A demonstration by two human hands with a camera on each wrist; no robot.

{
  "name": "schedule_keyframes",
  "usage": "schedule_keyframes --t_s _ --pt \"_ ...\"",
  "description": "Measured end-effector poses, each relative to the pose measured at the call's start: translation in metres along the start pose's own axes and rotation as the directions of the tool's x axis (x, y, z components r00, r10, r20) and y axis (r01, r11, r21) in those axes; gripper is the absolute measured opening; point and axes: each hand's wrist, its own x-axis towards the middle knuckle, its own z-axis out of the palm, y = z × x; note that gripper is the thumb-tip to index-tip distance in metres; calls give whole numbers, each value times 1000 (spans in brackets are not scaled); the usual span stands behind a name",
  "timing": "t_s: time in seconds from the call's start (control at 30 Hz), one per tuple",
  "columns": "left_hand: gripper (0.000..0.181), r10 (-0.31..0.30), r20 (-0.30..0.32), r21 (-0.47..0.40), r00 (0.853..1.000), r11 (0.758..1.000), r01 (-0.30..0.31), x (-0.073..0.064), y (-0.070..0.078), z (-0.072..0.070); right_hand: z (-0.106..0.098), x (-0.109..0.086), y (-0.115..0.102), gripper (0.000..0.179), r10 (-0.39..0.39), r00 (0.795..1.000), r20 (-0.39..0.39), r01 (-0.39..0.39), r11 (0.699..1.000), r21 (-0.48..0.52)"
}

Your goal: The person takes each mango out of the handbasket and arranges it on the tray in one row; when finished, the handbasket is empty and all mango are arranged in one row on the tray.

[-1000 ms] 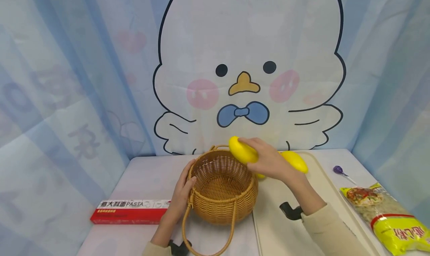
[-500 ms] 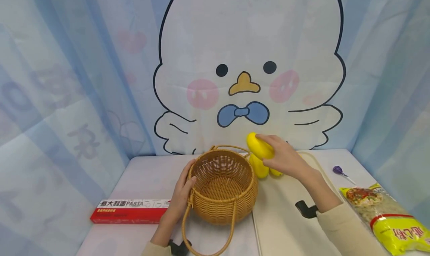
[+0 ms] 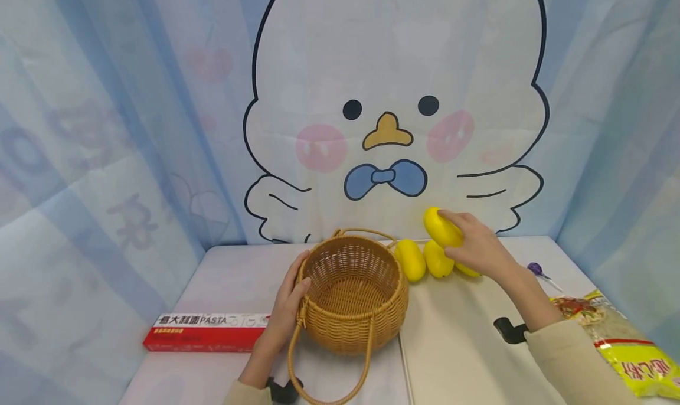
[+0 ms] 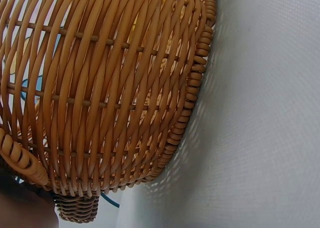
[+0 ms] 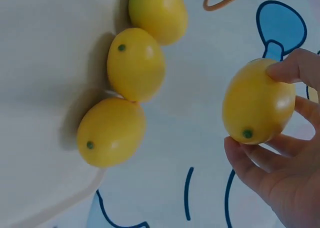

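Observation:
My left hand [image 3: 289, 293] grips the left rim of a round brown wicker basket [image 3: 356, 334], its thumb over the edge. The woven bottom inside shows, and one handle hangs down in front. In the left wrist view the basket wall [image 4: 110, 88] fills much of the frame. My right hand [image 3: 478, 245] pinches a yellow lemon-like fruit [image 5: 257, 100] with a green stem spot, held up in the air between thumb and fingers. Below it, several similar fruits [image 3: 411, 260] lie in a row at the back of a cream tray [image 3: 451, 340], right of the basket.
A red and white pasta box [image 3: 207, 334] lies left of the basket. To the right are a purple lollipop [image 3: 535, 269] and a yellow noodle bag [image 3: 632, 358], partly behind the right sleeve. A cartoon-printed curtain [image 3: 393, 56] hangs behind the table.
My right hand has moved right with the fruit, from beside the basket's rim to above the row, uncovering the fruits nearest the basket. The left hand and basket stay put.

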Motion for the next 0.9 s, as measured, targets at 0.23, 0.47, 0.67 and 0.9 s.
schedule_keyframes --t_s 0.23,0.47,0.67,0.9 --pt "52 0 -3 0 1000 1000 0 0 0 1 -2 -2 28 76 43 999 -14 -43 999 -22" --pt "52 3 -7 0 1000 1000 -3 0 1 1 -3 -4 52 74 62 997 -35 -63 997 -38" --pt "53 10 -2 -5 1000 1000 -10 1 0 1 -1 -7 70 75 107 994 -24 -108 993 -53" --pt "51 7 3 -10 1000 1000 -7 1 -1 0 1 -9 90 78 134 991 -29 -136 989 -59"
